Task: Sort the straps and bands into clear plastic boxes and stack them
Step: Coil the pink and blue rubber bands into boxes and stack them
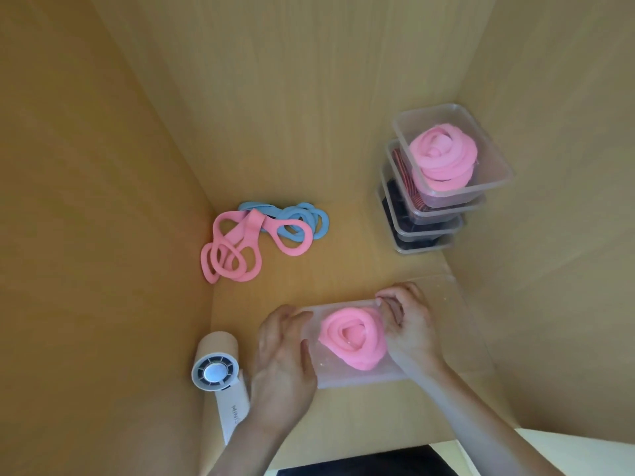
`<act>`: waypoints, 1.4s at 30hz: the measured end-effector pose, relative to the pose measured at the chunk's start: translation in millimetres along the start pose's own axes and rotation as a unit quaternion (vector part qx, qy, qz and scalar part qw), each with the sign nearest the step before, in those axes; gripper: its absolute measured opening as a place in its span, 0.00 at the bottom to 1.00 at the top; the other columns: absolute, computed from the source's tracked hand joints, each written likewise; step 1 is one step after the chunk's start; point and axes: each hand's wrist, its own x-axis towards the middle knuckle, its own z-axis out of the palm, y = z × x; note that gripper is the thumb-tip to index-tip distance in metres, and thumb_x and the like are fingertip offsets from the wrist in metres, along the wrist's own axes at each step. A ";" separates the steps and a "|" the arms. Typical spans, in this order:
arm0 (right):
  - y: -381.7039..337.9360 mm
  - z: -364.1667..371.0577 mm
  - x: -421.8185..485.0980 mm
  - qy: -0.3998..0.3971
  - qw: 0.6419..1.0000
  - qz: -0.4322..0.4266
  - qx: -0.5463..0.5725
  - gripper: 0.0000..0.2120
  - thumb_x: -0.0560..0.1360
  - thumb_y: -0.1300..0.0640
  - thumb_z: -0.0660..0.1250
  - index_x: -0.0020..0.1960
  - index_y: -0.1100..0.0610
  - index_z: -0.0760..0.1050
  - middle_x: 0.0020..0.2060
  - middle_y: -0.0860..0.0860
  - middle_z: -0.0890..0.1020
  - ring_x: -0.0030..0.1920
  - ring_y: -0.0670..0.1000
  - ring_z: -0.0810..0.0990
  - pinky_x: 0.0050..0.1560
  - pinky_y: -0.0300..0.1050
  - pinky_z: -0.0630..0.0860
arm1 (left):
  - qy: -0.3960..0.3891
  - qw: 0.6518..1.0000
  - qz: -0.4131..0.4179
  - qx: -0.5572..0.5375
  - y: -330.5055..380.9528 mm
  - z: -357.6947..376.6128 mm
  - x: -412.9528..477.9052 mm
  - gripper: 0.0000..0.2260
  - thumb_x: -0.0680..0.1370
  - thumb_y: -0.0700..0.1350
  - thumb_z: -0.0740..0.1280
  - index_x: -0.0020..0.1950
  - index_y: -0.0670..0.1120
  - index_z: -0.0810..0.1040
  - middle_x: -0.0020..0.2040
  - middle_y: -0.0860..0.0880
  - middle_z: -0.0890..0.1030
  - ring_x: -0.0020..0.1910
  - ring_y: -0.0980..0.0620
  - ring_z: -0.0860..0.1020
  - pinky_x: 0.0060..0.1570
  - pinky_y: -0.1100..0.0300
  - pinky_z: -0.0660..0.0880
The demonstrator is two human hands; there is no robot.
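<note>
We held a clear plastic box at the near edge of the wooden tabletop, with a coiled pink band inside it. Our left hand gripped the box's left side, thumb on its wall, and our right hand curled its fingers over the far right rim. A translucent plastic sheet, perhaps a lid, lay under that hand towards the right wall. A stack of clear boxes filled the back right corner, its top box showing another pink coil. Loose pink bands tangled with blue bands lay against the left wall. A small white fan stood just left of our left hand. Bare wood lay open between the box, the loose bands and the stack.
</note>
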 end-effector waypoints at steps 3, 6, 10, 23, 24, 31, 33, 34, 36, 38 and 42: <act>2.6 0.3 0.5 -0.005 1.000 -0.015 -0.003 0.10 0.74 0.71 0.69 0.47 0.57 0.80 0.43 0.43 0.77 0.46 0.41 0.78 0.50 0.33 0.73 | -0.059 0.997 0.037 0.029 15.4 9.2 7.2 0.33 0.72 0.28 0.59 0.74 0.49 0.71 0.77 0.51 0.65 0.79 0.50 0.58 0.77 0.52 0.58; 3.2 2.0 0.0 -0.024 0.999 0.018 0.021 0.11 0.76 0.70 0.67 0.48 0.56 0.82 0.43 0.42 0.81 0.46 0.41 0.80 0.49 0.37 0.75 | -0.072 0.994 0.062 0.046 19.8 15.7 11.9 0.28 0.77 0.39 0.55 0.78 0.48 0.66 0.80 0.50 0.62 0.81 0.49 0.53 0.78 0.47 0.53; 3.4 3.0 -0.6 -0.036 0.997 0.047 0.041 0.13 0.77 0.70 0.66 0.48 0.54 0.83 0.44 0.43 0.84 0.46 0.41 0.81 0.49 0.32 0.74 | -0.077 0.986 0.083 0.120 13.6 25.1 11.4 0.27 0.82 0.56 0.47 0.82 0.54 0.54 0.82 0.52 0.55 0.82 0.51 0.46 0.80 0.45 0.46; -0.5 2.7 22.5 -0.125 0.958 0.217 0.138 0.18 0.77 0.69 0.61 0.37 0.51 0.81 0.35 0.45 0.84 0.43 0.49 0.81 0.47 0.44 0.75 | -0.089 0.977 0.092 0.168 9.9 31.0 13.1 0.29 0.82 0.61 0.49 0.82 0.55 0.53 0.82 0.51 0.54 0.81 0.48 0.45 0.79 0.47 0.47; -1.8 3.2 23.8 -0.128 0.957 0.221 0.140 0.19 0.77 0.69 0.61 0.36 0.51 0.80 0.35 0.45 0.83 0.43 0.50 0.80 0.46 0.43 0.74 | -0.089 0.978 0.091 0.165 10.9 29.9 14.2 0.29 0.81 0.61 0.50 0.81 0.55 0.55 0.81 0.51 0.57 0.81 0.47 0.48 0.79 0.47 0.50; -14.3 3.1 8.6 -0.173 0.968 0.002 -0.183 0.06 0.76 0.64 0.62 0.47 0.56 0.76 0.45 0.53 0.80 0.50 0.58 0.77 0.52 0.52 0.73 | -0.084 0.983 0.077 0.145 15.7 25.5 14.5 0.28 0.79 0.62 0.52 0.78 0.54 0.60 0.76 0.55 0.62 0.78 0.50 0.53 0.75 0.54 0.58; -19.4 2.4 7.2 -0.187 0.949 -0.050 -0.247 0.04 0.78 0.59 0.62 0.47 0.55 0.75 0.46 0.52 0.79 0.51 0.58 0.77 0.54 0.53 0.72 | -0.087 0.984 0.067 0.140 16.2 25.0 13.4 0.29 0.79 0.63 0.52 0.79 0.55 0.60 0.77 0.55 0.61 0.79 0.51 0.52 0.75 0.54 0.58; -21.5 2.2 8.1 -0.203 0.940 -0.060 -0.268 0.06 0.80 0.55 0.59 0.48 0.53 0.75 0.46 0.51 0.79 0.52 0.56 0.77 0.54 0.52 0.71 | -0.090 0.983 0.064 0.145 16.5 24.1 14.3 0.30 0.78 0.63 0.52 0.79 0.55 0.60 0.77 0.55 0.61 0.78 0.50 0.53 0.75 0.54 0.59; -21.7 2.1 11.7 -0.234 0.923 -0.058 -0.301 0.11 0.82 0.49 0.54 0.49 0.50 0.73 0.49 0.48 0.78 0.54 0.54 0.76 0.56 0.50 0.70 | -0.101 0.980 0.066 0.160 18.2 20.6 19.2 0.30 0.78 0.64 0.53 0.79 0.54 0.60 0.75 0.55 0.64 0.77 0.50 0.56 0.74 0.54 0.60; -22.6 1.6 15.7 -0.253 0.911 -0.048 -0.322 0.13 0.82 0.46 0.51 0.50 0.48 0.73 0.50 0.47 0.78 0.55 0.53 0.76 0.56 0.48 0.70 | -0.107 0.977 0.065 0.174 20.6 18.1 25.5 0.29 0.79 0.64 0.53 0.78 0.54 0.62 0.71 0.55 0.66 0.73 0.50 0.59 0.72 0.53 0.63; -28.2 4.5 19.2 -0.272 0.899 -0.034 -0.341 0.15 0.80 0.43 0.51 0.50 0.48 0.74 0.51 0.47 0.80 0.54 0.53 0.78 0.53 0.48 0.72 | -0.097 0.978 0.050 0.179 23.7 18.7 28.9 0.28 0.79 0.64 0.54 0.77 0.56 0.62 0.68 0.56 0.68 0.69 0.52 0.63 0.67 0.53 0.66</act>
